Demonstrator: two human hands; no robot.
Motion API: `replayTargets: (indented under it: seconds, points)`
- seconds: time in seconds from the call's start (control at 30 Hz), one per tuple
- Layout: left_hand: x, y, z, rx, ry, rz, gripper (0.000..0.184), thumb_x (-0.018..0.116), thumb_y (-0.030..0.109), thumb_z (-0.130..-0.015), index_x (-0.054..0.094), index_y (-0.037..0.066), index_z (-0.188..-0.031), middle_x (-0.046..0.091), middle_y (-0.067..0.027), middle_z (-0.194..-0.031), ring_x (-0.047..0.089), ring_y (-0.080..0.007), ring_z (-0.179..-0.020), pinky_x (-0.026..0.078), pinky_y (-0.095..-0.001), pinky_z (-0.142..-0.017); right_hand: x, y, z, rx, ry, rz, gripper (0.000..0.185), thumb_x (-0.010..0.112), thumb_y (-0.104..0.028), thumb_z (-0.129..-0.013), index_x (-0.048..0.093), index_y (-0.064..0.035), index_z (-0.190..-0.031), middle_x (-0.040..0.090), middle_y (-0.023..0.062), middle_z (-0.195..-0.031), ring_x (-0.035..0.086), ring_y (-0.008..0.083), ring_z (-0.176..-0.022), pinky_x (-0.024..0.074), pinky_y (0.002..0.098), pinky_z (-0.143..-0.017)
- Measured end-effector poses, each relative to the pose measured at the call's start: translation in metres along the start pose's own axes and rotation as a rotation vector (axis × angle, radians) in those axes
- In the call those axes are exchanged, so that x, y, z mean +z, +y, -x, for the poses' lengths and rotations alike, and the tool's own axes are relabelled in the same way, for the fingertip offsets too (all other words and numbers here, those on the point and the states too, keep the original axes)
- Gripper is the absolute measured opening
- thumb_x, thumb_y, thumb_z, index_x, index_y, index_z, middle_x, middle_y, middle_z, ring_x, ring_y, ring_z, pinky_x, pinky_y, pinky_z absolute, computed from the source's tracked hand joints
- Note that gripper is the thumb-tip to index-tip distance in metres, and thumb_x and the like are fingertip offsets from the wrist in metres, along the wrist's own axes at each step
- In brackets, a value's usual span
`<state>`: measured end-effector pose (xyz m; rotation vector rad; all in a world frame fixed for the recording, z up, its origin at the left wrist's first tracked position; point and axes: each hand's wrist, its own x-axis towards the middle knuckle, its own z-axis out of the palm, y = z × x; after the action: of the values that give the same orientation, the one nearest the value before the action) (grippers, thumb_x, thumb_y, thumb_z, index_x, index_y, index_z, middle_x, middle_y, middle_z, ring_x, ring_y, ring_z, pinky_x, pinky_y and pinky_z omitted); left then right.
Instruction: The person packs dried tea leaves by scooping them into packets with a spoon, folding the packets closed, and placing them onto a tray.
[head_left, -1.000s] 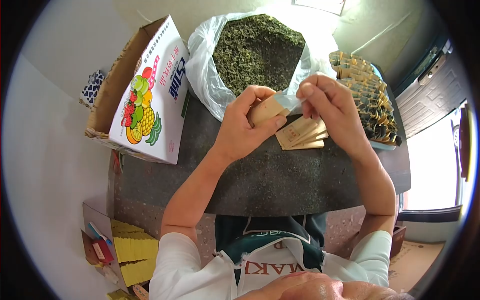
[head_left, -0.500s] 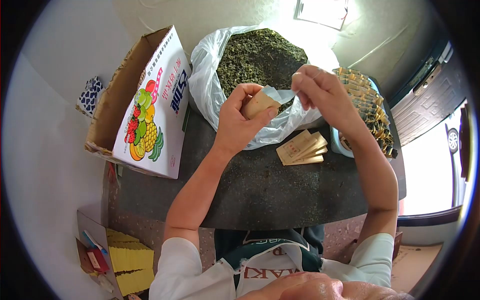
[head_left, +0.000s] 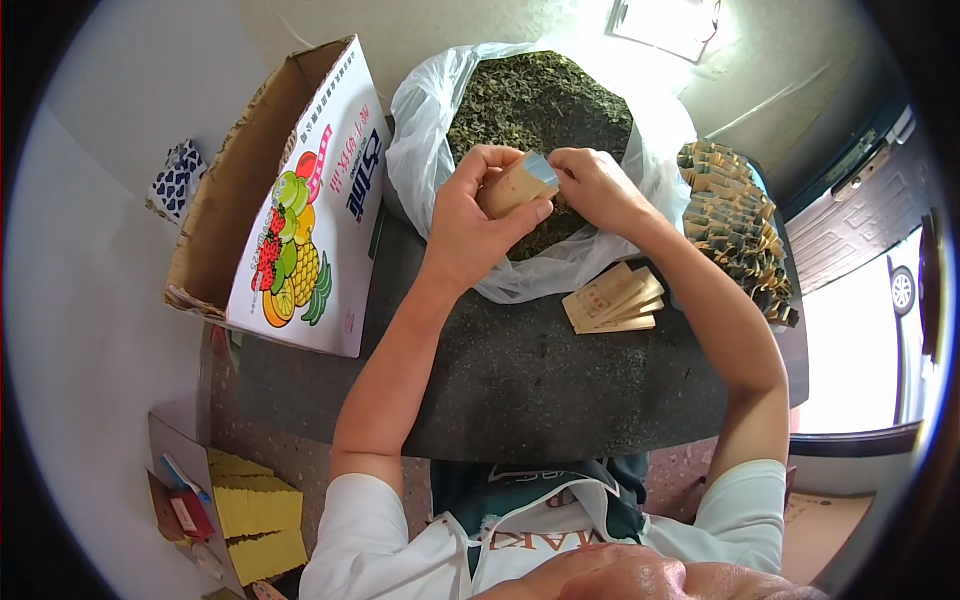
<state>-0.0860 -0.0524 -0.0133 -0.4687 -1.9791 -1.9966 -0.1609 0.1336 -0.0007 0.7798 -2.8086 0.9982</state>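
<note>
My left hand (head_left: 478, 215) is wrapped round a small tan paper packet (head_left: 520, 187) with a pale bluish inner edge at its top. Close by its open end is my right hand (head_left: 600, 192), fingers pinched together; what they hold, if anything, is hidden. Both hands are over a clear plastic bag (head_left: 415, 130) full of dark dried leaves (head_left: 540, 100). Flat tan packets (head_left: 615, 300) lie fanned out on the dark table (head_left: 500, 390), below the bag.
A white carton with fruit pictures (head_left: 335, 220) stands at the left. Many tan packets (head_left: 735, 220) are lined up in rows at the right. Below left, a box holds yellow packets (head_left: 255, 510). A door (head_left: 850, 220) is at the right.
My right hand has moved left from beside the packet to its open end. My left hand with the packet has moved from the bag's near edge to over the leaves.
</note>
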Motion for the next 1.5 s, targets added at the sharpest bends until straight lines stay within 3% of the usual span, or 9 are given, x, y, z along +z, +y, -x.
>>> replayTargets:
  seconds: [0.2, 0.53, 0.8, 1.03, 1.13, 1.2, 1.37, 1.43, 1.5]
  points:
    - [-0.003, -0.005, 0.001, -0.027, 0.007, 0.002, 0.044, 0.083, 0.011, -0.077, 0.060, 0.004, -0.114, 0.062, -0.0036, -0.100, 0.059, -0.0104, -0.090, 0.052, -0.0268, -0.080, 0.013, 0.002, -0.019, 0.134, 0.060, -0.281, 0.031, 0.059, -0.029, -0.094, 0.069, 0.0006, -0.092, 0.068, 0.0093, -0.075, 0.063, 0.0154, -0.070, 0.0501, 0.0315, -0.068]
    - [0.005, -0.005, -0.012, -0.101, 0.020, -0.025, 0.046, 0.083, 0.013, -0.078, 0.059, 0.001, -0.115, 0.063, -0.0068, -0.103, 0.061, -0.0125, -0.091, 0.053, -0.0282, -0.081, -0.067, -0.008, -0.004, 0.179, 0.114, -0.369, 0.028, 0.056, -0.036, -0.097, 0.066, -0.0113, -0.091, 0.058, -0.0042, -0.074, 0.051, 0.0044, -0.071, 0.0387, 0.0224, -0.065]
    - [0.019, 0.006, -0.029, -0.090, 0.040, -0.137, 0.048, 0.083, 0.016, -0.077, 0.059, -0.001, -0.115, 0.064, -0.0083, -0.103, 0.063, -0.0143, -0.092, 0.054, -0.0285, -0.082, -0.103, -0.021, 0.008, 0.068, 0.001, -0.345, 0.027, 0.053, -0.033, -0.099, 0.065, -0.0108, -0.090, 0.058, -0.0049, -0.073, 0.051, 0.0039, -0.072, 0.0373, 0.0214, -0.066]
    - [0.031, 0.000, -0.031, -0.064, 0.029, -0.164, 0.045, 0.083, 0.017, -0.075, 0.060, 0.000, -0.110, 0.064, -0.0096, -0.101, 0.063, -0.0167, -0.090, 0.054, -0.0312, -0.082, -0.084, -0.050, 0.007, -0.018, -0.151, -0.206, 0.026, 0.054, -0.026, -0.098, 0.063, -0.0022, -0.093, 0.056, 0.0007, -0.075, 0.055, 0.0103, -0.074, 0.0453, 0.0283, -0.069]
    - [0.031, -0.004, -0.030, -0.062, 0.081, -0.133, 0.044, 0.083, 0.016, -0.076, 0.060, 0.000, -0.110, 0.065, -0.0099, -0.101, 0.064, -0.0171, -0.090, 0.054, -0.0315, -0.082, -0.080, -0.060, 0.012, -0.079, -0.104, -0.020, 0.025, 0.053, -0.023, -0.098, 0.063, 0.0003, -0.096, 0.060, 0.0059, -0.077, 0.056, 0.0142, -0.074, 0.0460, 0.0305, -0.070]
    - [0.029, -0.006, -0.030, -0.067, 0.092, -0.117, 0.044, 0.083, 0.015, -0.076, 0.060, 0.000, -0.110, 0.065, -0.0102, -0.101, 0.064, -0.0172, -0.090, 0.054, -0.0317, -0.082, -0.080, -0.057, 0.014, -0.364, 0.131, 0.199, 0.025, 0.052, -0.021, -0.099, 0.063, 0.0019, -0.101, 0.062, 0.0118, -0.081, 0.057, 0.0182, -0.074, 0.0463, 0.0321, -0.071]
    - [0.023, -0.014, -0.030, -0.077, 0.115, -0.110, 0.044, 0.083, 0.015, -0.077, 0.060, 0.000, -0.111, 0.065, -0.0106, -0.102, 0.064, -0.0172, -0.092, 0.054, -0.0322, -0.083, -0.088, -0.051, 0.011, -0.219, 0.227, 0.152, 0.027, 0.052, -0.022, -0.099, 0.065, 0.0003, -0.108, 0.065, 0.0127, -0.085, 0.056, 0.0208, -0.071, 0.0468, 0.0337, -0.070]
    - [0.021, -0.014, -0.028, -0.059, 0.121, -0.095, 0.045, 0.082, 0.015, -0.077, 0.060, 0.000, -0.113, 0.066, -0.0105, -0.103, 0.064, -0.0172, -0.093, 0.054, -0.0322, -0.084, -0.089, -0.046, 0.003, 0.036, 0.165, 0.222, 0.027, 0.052, -0.023, -0.098, 0.066, 0.0000, -0.104, 0.066, 0.0128, -0.086, 0.059, 0.0229, -0.074, 0.0485, 0.0352, -0.072]
    - [0.019, -0.013, -0.028, -0.045, 0.121, -0.109, 0.045, 0.082, 0.016, -0.077, 0.059, 0.000, -0.113, 0.066, -0.0103, -0.104, 0.064, -0.0172, -0.094, 0.054, -0.0322, -0.085, -0.065, -0.016, -0.006, 0.060, 0.141, 0.261, 0.027, 0.051, -0.023, -0.097, 0.066, -0.0006, -0.098, 0.067, 0.0158, -0.085, 0.064, 0.0277, -0.078, 0.0502, 0.0375, -0.074]
